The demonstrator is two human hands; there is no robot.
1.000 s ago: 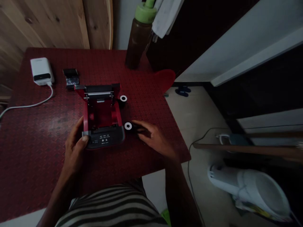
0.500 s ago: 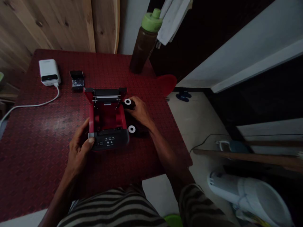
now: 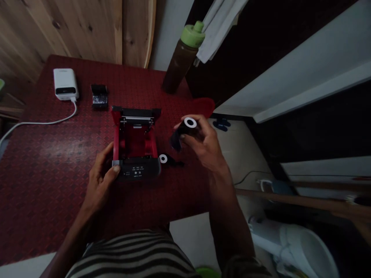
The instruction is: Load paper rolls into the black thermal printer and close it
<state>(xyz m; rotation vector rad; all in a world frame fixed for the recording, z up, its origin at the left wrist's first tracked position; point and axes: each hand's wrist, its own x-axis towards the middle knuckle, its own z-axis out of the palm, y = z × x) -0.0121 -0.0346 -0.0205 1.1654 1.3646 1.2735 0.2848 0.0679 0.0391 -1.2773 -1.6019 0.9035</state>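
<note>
A small red and black printer (image 3: 136,143) stands on the table with its lid raised and its red inner bay bare. My left hand (image 3: 100,175) grips its front left corner, the thumb on the black front panel and the fingers along the side. Off the table, to the right of the printer, my right hand (image 3: 207,144) holds a small dark roll (image 3: 190,122) by its sides. The roll's white end with a dark centre hole faces up, and a loose dark strip hangs from it. A second roll (image 3: 163,158) lies against the printer's right front side, its strip trailing right.
A white power bank (image 3: 66,83) with a white cable and a dark rolled strip (image 3: 99,96) lie at the back left. A brown bottle (image 3: 181,58) with a green cap stands at the back edge. Right of the table are a red round thing (image 3: 204,107) and slippers (image 3: 222,124).
My right hand has moved from beside the near roll to the far one, taken hold of it, and lifted it up and to the right. The left hand stays on the printer.
</note>
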